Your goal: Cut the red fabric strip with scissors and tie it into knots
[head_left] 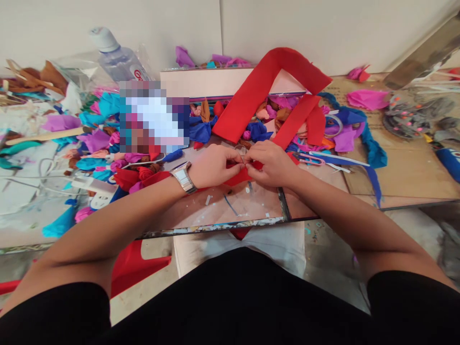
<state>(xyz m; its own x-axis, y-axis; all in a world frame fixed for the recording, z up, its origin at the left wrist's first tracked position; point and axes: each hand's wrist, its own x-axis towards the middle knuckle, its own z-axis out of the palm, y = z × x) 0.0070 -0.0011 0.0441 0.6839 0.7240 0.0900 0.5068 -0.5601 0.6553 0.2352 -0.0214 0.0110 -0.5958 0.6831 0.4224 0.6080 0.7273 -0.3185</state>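
Note:
My left hand (212, 166), with a silver watch on its wrist, and my right hand (272, 164) meet fingertip to fingertip over a glass-topped table (215, 211). Both pinch the near end of a long red cloth strip (251, 93) that runs from the hands up and back across the table in a fold. The pinched end (237, 177) shows red under the fingers. What the fingertips do to it is too small to see.
Small rolled cloth pieces in blue, pink, purple, orange and teal lie heaped at the left and behind the hands. A plastic water bottle (117, 57) stands at the back left. Scissors (312, 158) lie right of my right hand. A brown board (402, 167) lies at the right.

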